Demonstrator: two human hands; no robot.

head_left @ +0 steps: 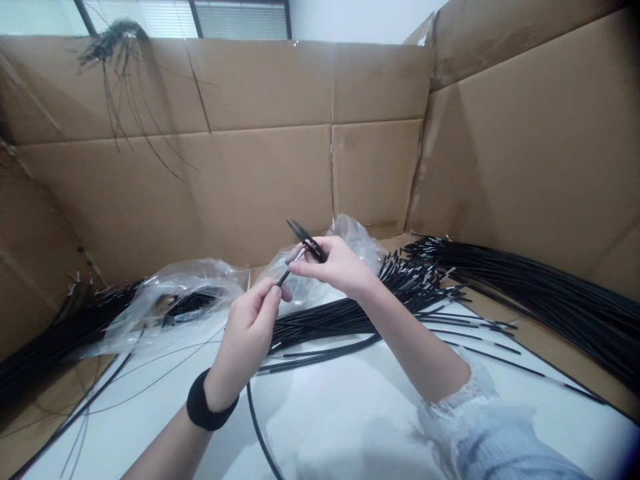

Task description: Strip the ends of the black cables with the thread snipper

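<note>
Pale sleeve [490,427] loomed nearest, and between the hands was the black cable [283,278], slanting up and rightward! Left hand [251,317] pinched it; right hand [340,267] met its light end, clasping black snips [313,248] that pointed up-left. Behind, a cable bundle [320,323] lay crosswise.

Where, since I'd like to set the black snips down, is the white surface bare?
White surface is bare between the curving black cable and the right sleeve. Crowded: the cable bundle farther back; thin wires cross the left side.
</note>
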